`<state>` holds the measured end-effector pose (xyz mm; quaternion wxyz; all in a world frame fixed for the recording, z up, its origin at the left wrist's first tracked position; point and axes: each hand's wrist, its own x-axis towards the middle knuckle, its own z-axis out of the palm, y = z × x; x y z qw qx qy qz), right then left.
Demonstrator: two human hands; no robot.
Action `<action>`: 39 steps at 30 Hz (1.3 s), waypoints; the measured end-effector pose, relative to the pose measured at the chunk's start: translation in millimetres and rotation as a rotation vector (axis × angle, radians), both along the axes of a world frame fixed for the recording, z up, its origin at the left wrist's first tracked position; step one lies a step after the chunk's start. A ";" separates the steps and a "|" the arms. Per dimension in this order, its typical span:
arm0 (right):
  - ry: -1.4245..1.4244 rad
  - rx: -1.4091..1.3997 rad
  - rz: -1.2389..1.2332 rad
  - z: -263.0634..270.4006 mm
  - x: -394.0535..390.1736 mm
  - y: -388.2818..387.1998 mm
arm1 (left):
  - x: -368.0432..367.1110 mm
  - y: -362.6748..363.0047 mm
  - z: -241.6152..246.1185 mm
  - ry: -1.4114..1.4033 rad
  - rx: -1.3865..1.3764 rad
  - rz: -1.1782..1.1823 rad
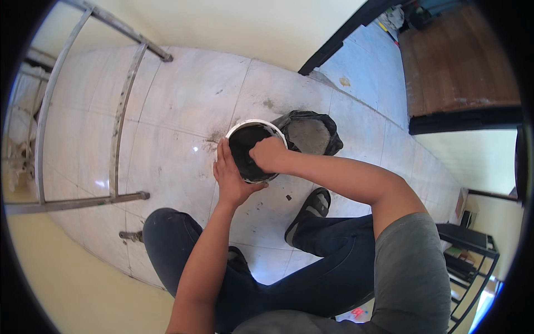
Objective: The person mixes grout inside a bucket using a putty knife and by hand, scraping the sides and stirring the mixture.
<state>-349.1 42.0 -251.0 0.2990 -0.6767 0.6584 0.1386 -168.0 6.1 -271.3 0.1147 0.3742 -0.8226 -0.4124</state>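
A round white-rimmed bucket (pixel 255 122) stands on the tiled floor and holds a dark grey, wet-looking mix (pixel 244 146). My left hand (pixel 231 177) is spread against the bucket's near left side, fingers up along the rim and thumb near its lower edge. Over the bucket's right part, my right hand (pixel 267 154) is curled into a fist at the mix; whether it grips a tool is hidden. Right behind the bucket sits a black plastic bag (pixel 333 135), its top open, with grey powder (pixel 308 135) inside.
A metal ladder or frame (pixel 121 121) stands at the left. Beyond the bag are a dark door frame (pixel 325 46) and a brown wooden door (pixel 459 62). A black shelf rack (pixel 471 238) is at the lower right. A metal object (pixel 130 236) lies beside my left knee.
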 end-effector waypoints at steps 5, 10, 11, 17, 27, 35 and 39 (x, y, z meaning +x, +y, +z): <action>-0.110 -0.172 -0.181 -12.1 1.2 -14.4 | 2.8 -2.1 -1.9 0.015 -0.015 -0.028; 0.052 -0.154 -0.185 -6.4 10.0 -9.4 | 6.6 -3.8 2.1 -0.015 -0.018 -0.024; 0.071 -0.077 -0.231 -4.7 13.8 0.0 | 1.4 -4.8 3.7 -0.022 -0.007 -0.031; -0.072 -0.154 -0.210 -16.1 17.9 -21.8 | 3.6 -8.4 5.2 -0.023 -0.001 -0.021; 0.184 -0.079 -0.025 4.9 16.7 -11.3 | 4.1 -6.8 3.1 -0.048 0.016 0.011; 0.061 -0.278 -0.073 -17.1 8.7 -26.0 | 0.7 -7.2 -2.3 -0.035 0.005 0.003; 0.204 -0.150 -0.131 -6.5 6.0 -14.7 | 2.4 -7.4 1.9 -0.056 0.034 0.006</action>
